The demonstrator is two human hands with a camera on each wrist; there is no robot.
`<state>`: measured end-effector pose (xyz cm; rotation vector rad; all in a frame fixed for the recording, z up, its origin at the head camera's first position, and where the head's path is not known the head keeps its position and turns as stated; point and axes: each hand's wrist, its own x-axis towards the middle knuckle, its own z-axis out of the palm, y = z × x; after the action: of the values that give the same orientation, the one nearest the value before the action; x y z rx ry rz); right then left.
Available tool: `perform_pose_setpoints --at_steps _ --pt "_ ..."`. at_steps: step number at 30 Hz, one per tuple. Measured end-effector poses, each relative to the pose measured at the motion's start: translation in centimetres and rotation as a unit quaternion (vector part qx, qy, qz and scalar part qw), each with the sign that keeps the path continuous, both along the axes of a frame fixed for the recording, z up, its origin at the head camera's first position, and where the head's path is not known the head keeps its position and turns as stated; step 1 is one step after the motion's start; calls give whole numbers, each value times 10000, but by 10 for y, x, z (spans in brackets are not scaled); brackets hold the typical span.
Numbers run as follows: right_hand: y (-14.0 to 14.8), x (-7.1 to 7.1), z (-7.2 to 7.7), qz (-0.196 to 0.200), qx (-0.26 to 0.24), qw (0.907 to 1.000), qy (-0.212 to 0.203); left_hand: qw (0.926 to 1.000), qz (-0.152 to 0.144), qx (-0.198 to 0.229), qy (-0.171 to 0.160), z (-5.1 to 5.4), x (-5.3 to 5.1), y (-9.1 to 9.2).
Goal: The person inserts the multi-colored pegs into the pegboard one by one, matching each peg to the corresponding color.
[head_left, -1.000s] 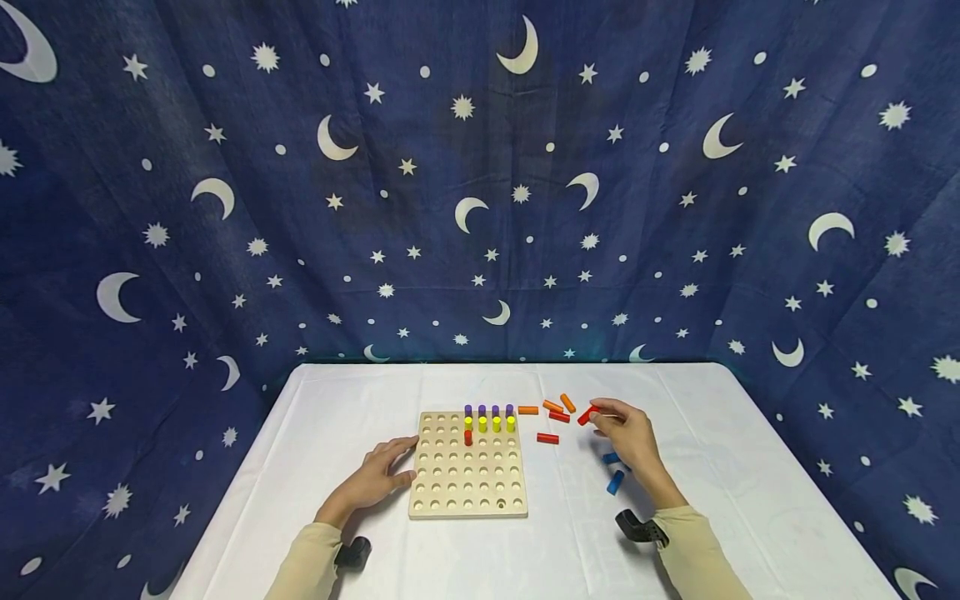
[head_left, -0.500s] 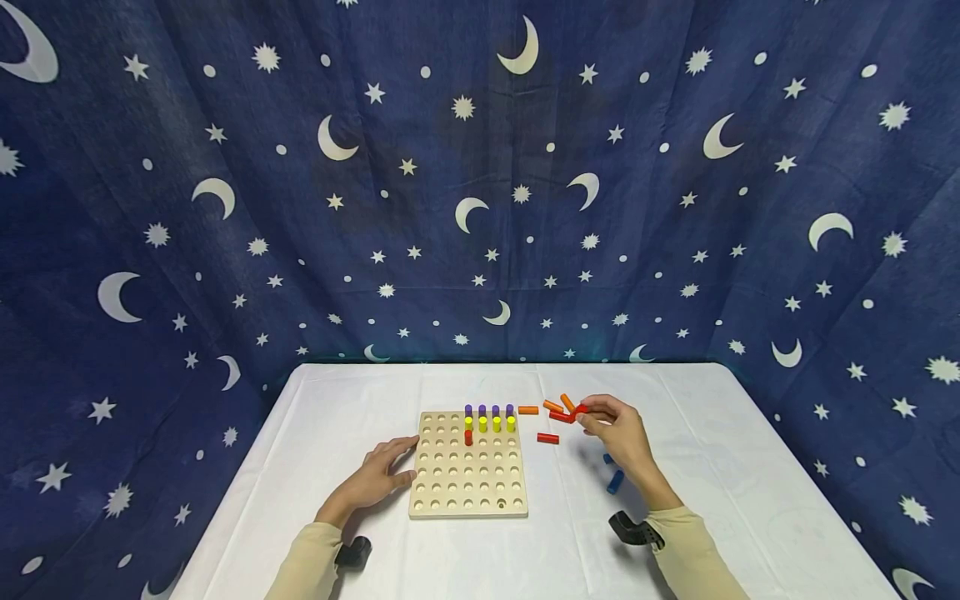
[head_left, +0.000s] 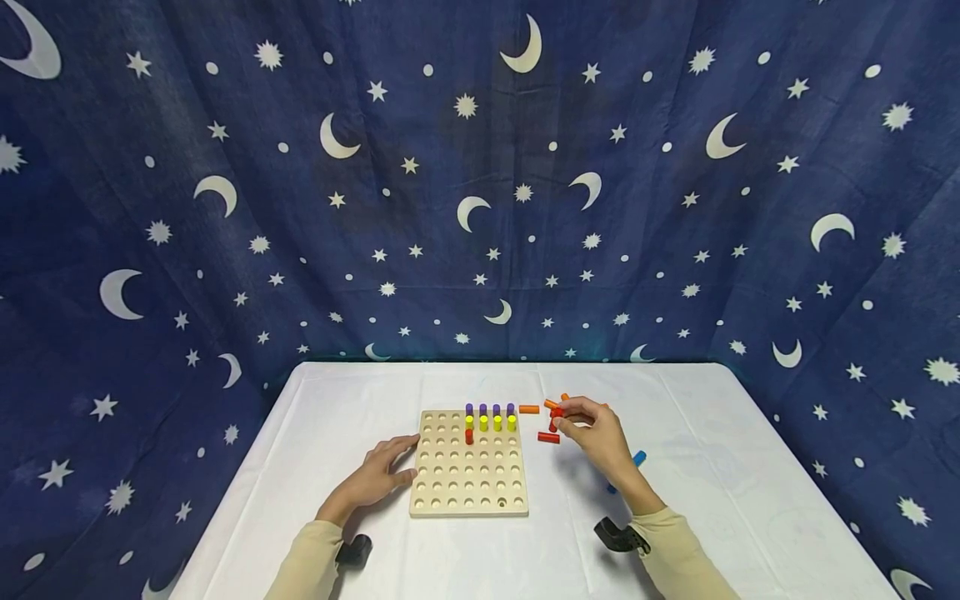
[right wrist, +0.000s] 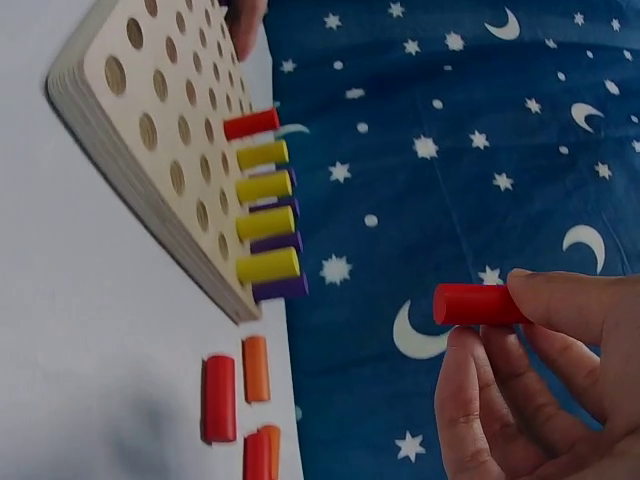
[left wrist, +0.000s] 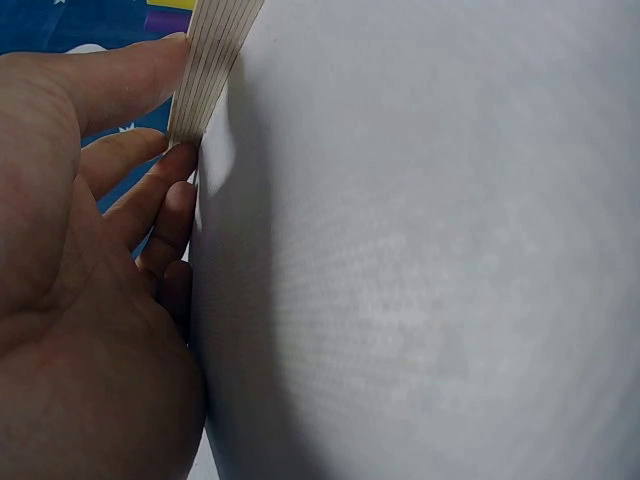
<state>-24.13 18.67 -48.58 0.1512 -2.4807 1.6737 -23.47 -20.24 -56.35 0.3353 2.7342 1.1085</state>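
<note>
1. Pinching a red peg (right wrist: pixel 470 304) between thumb and fingers, the right hand (head_left: pixel 596 435) is to the right of the wooden board (head_left: pixel 468 514).
2. The left hand (head_left: pixel 378 475), thumb and fingers apart, touches the board's left edge without gripping a peg.
3. Done, it seems: four purple pegs (head_left: pixel 483 409) along the far row and four yellow pegs (head_left: pixel 497 423) just nearer, all upright.
4. Barely begun: a third row, with one upright red peg (head_left: pixel 468 437) just near of the leftmost yellow.
5. Left, apparently: loose red pegs (head_left: pixel 548 437), orange pegs (head_left: pixel 528 409) and partly hidden blue pegs (head_left: pixel 638 458), right of the board; most holes are unfilled.
</note>
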Motion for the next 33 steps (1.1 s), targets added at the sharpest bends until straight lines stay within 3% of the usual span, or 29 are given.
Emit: perform_pose_setpoints --at_steps 9,14,25,33 --pt "-22 1 -5 156 -300 9990 -276 10000 -33 16 59 1 0 1" --pt "-33 -2 -11 406 -479 9980 -120 10000 -10 -9 90 1 0 0" --pt "-59 -8 -28 531 -312 9976 320 10000 -72 -4 58 -2 -2 -1" --pt "-73 -12 -39 452 -370 9982 -96 10000 -61 16 60 -1 -1 0"
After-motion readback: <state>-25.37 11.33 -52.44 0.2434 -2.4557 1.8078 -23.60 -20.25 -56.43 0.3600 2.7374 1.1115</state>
